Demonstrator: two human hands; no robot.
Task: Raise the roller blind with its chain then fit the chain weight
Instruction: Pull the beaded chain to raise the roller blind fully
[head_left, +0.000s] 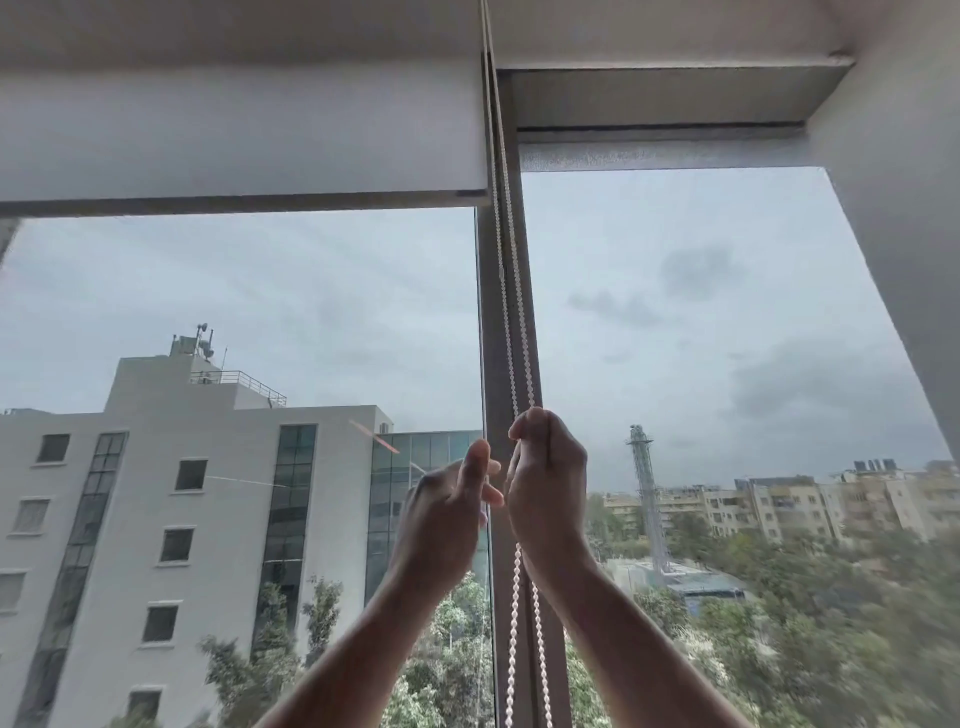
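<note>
The white roller blind hangs rolled high over the left pane, its bottom bar near the top of the glass. A white bead chain runs down in two strands in front of the grey window mullion. My right hand grips the chain with curled fingers at about mid height. My left hand is just left of it, fingers straight and apart, holding nothing. Below the hands the chain continues down out of view. No chain weight is visible.
A second blind is rolled up over the right pane. A white wall or column borders the window on the right. Buildings, trees and a cloudy sky lie beyond the glass.
</note>
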